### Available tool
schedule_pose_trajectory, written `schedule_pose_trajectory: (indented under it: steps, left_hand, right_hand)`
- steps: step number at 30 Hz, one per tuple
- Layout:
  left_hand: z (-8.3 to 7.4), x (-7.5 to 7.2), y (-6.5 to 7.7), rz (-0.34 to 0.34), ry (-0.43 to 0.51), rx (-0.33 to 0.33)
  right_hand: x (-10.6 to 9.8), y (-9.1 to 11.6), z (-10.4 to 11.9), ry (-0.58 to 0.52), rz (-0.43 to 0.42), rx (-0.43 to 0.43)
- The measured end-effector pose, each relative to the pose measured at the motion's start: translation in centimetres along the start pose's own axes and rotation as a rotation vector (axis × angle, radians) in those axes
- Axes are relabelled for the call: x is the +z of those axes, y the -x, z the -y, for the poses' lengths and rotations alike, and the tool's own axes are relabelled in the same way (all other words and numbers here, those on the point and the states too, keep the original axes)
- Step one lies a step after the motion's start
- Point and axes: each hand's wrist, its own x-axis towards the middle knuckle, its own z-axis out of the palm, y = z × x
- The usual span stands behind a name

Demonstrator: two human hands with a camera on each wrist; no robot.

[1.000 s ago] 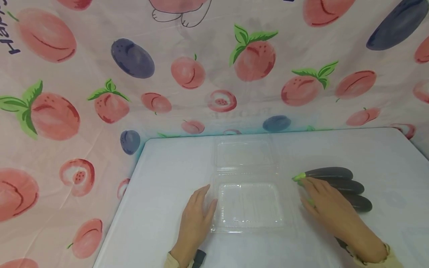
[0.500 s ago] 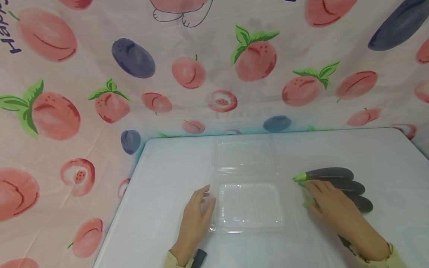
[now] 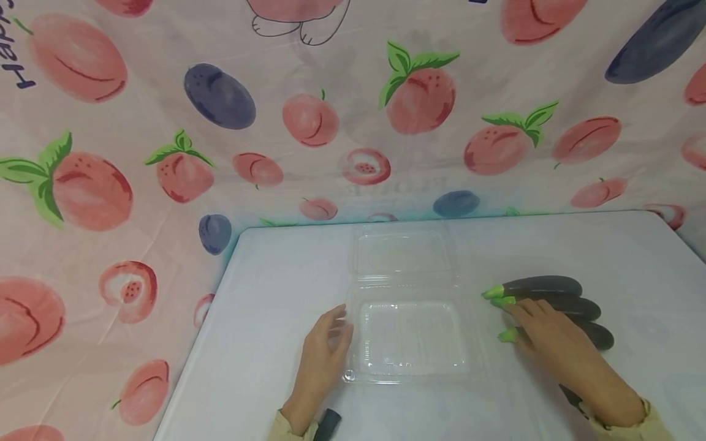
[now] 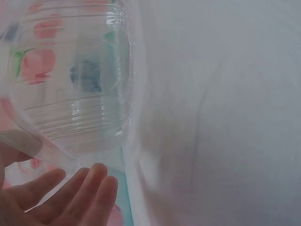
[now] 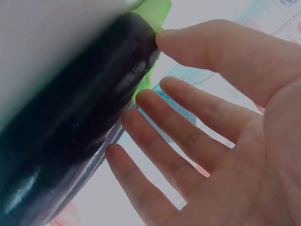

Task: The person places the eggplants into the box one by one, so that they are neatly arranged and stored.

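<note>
Three dark eggplants with green stems lie side by side on the right: the far eggplant (image 3: 543, 285), the middle eggplant (image 3: 579, 307) and the near eggplant (image 3: 600, 335). My right hand (image 3: 551, 334) lies over the middle and near ones, partly hiding them. In the right wrist view its thumb (image 5: 207, 44) touches an eggplant (image 5: 80, 94) close to the stem, while the other fingers extend loosely beside it. A clear plastic clamshell box (image 3: 410, 383) stands with its lid (image 3: 405, 254) folded back. My left hand (image 3: 322, 358), fingers relaxed, is by the box's left edge; actual contact is unclear.
The white table (image 3: 276, 282) meets a fruit-printed cloth (image 3: 342, 79) along its back and left edges. White tabletop separates the box from the eggplants. A dark band (image 3: 328, 424) is at the left wrist.
My right hand has drawn back slightly to the right, so the stems of the middle and near eggplants show more. My left hand has barely shifted; the box and eggplants look unmoved.
</note>
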Motion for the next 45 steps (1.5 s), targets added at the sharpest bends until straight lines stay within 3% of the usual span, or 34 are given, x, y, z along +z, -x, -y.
schedule_pose_trajectory:
  steps: [7, 18, 28, 45]
  left_hand:
    - [0.29, 0.12, -0.12, 0.018, 0.058, -0.02]
    - [0.16, 0.1, -0.22, 0.031, 0.079, -0.059]
    - [0.54, 0.17, -0.22, 0.039, 0.131, -0.047]
    - [0.44, 0.38, -0.27, 0.043, 0.138, -0.091]
  right_hand:
    - [0.15, -0.12, -0.13, -0.004, 0.041, 0.013]
    - [0.29, 0.11, -0.26, -0.029, 0.032, 0.01]
    - [0.38, 0.2, -0.49, -0.034, 0.063, 0.009]
    - [0.37, -0.05, -0.93, -0.036, 0.073, -0.025]
